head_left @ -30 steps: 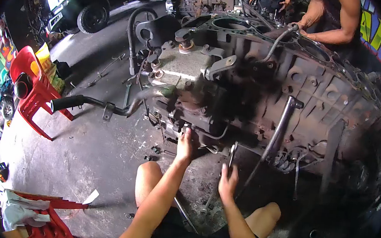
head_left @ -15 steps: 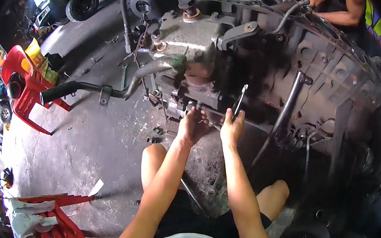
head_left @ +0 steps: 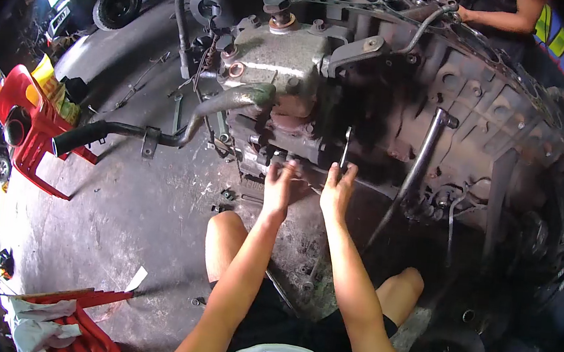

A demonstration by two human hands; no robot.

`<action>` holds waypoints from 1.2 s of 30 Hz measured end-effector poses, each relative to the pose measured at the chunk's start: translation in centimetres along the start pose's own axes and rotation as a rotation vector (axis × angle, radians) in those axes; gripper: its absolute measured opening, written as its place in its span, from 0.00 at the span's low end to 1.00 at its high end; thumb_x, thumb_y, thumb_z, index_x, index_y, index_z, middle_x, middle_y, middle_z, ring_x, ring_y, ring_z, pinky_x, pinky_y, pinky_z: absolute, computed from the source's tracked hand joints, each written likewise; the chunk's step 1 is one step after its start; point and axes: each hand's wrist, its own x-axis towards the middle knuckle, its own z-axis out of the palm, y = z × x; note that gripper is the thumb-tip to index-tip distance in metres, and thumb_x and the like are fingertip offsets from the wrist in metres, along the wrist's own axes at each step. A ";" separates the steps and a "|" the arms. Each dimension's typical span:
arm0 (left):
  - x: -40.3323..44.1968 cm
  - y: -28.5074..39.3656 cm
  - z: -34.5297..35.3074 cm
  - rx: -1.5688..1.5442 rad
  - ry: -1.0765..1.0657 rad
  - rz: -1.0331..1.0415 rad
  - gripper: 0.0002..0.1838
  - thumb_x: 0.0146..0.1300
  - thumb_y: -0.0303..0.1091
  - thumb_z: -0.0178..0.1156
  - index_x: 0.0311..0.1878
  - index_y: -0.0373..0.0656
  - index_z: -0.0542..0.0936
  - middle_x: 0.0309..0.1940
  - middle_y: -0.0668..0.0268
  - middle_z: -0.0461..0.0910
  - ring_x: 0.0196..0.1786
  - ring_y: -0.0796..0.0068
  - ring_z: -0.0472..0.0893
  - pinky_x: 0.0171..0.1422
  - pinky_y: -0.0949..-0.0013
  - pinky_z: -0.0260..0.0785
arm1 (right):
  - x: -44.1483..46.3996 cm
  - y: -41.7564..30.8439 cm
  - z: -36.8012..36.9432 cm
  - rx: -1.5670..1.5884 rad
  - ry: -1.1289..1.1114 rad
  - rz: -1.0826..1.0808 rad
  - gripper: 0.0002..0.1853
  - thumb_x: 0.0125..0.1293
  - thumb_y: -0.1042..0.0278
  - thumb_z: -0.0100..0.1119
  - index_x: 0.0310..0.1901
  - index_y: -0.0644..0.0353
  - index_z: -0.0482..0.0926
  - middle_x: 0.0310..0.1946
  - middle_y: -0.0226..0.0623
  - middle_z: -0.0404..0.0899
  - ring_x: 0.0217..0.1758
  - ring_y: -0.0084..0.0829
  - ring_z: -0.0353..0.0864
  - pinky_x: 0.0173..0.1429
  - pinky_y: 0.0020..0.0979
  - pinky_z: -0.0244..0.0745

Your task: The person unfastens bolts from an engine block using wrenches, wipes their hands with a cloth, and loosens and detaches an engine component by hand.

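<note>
My right hand [head_left: 337, 194] is closed around the lower end of a slim metal wrench [head_left: 347, 147], which points up in front of the engine. Beside it, my left hand [head_left: 278, 188] reaches to the lower edge of the engine block [head_left: 429, 150], its fingertips drawn together and slightly blurred. Whatever lies between those fingertips is too small and dark to make out. Above my left hand sits a greasy metal housing [head_left: 281, 55] with bolts, and a curved pipe [head_left: 198, 122] runs out from it to the left.
A long steel bar [head_left: 429, 147] leans on the block at right. A red plastic chair [head_left: 32, 129] stands at left, and red furniture with a white cloth [head_left: 40, 322] at lower left. Small parts [head_left: 224, 201] lie on the floor. Another person's arm [head_left: 501, 19] rests over the engine top.
The wrench in my right hand has shifted left and stands more upright. My left fingers have drawn together. The other person's hands have moved on the engine top, and my view has shifted slightly.
</note>
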 end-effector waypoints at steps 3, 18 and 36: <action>0.8 -1.8 -0.7 0.464 0.042 0.514 0.11 0.68 0.37 0.61 0.42 0.39 0.73 0.29 0.67 0.77 0.28 0.79 0.75 0.34 0.73 0.71 | 0.0 -0.3 -0.3 0.010 -0.021 -0.003 0.18 0.72 0.56 0.51 0.51 0.63 0.66 0.40 0.60 0.79 0.46 0.61 0.77 0.47 0.52 0.69; 4.7 -2.1 -4.3 0.090 -0.151 0.031 0.18 0.68 0.45 0.56 0.39 0.36 0.80 0.28 0.61 0.82 0.25 0.68 0.80 0.36 0.64 0.73 | -0.2 0.3 0.1 -0.021 -0.017 -0.027 0.17 0.72 0.57 0.50 0.53 0.62 0.66 0.39 0.61 0.77 0.43 0.63 0.76 0.46 0.54 0.68; -18.2 27.7 6.3 1.417 -0.309 1.784 0.13 0.60 0.34 0.61 0.43 0.35 0.81 0.30 0.58 0.82 0.34 0.63 0.82 0.44 0.67 0.73 | -0.5 -2.6 -2.4 0.017 -0.127 0.092 0.21 0.71 0.56 0.52 0.52 0.70 0.72 0.40 0.59 0.79 0.43 0.58 0.77 0.50 0.47 0.72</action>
